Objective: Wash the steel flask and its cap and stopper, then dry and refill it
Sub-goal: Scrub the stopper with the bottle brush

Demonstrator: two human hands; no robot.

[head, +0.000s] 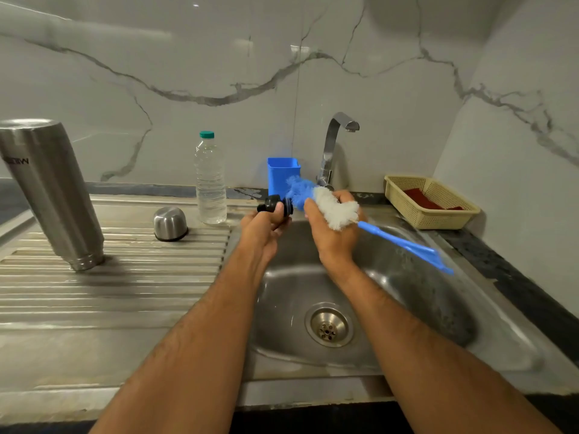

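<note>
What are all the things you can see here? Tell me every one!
flask: 1, silver steel, standing upside down on the draining board at left
cap: 1, silver steel, upside down on the draining board beside the water bottle
water bottle: 1, clear with green lid, behind the draining board
stopper: 1, black, held over the sink
brush: 1, blue and white bristles, blue handle, against the stopper
tub: 1, blue, by the wall
tap: 1, silver, behind the sink
basket: 1, cream, holding a red cloth, at right
sink: 1, steel
left hand: grips the stopper
right hand: grips the brush
</note>
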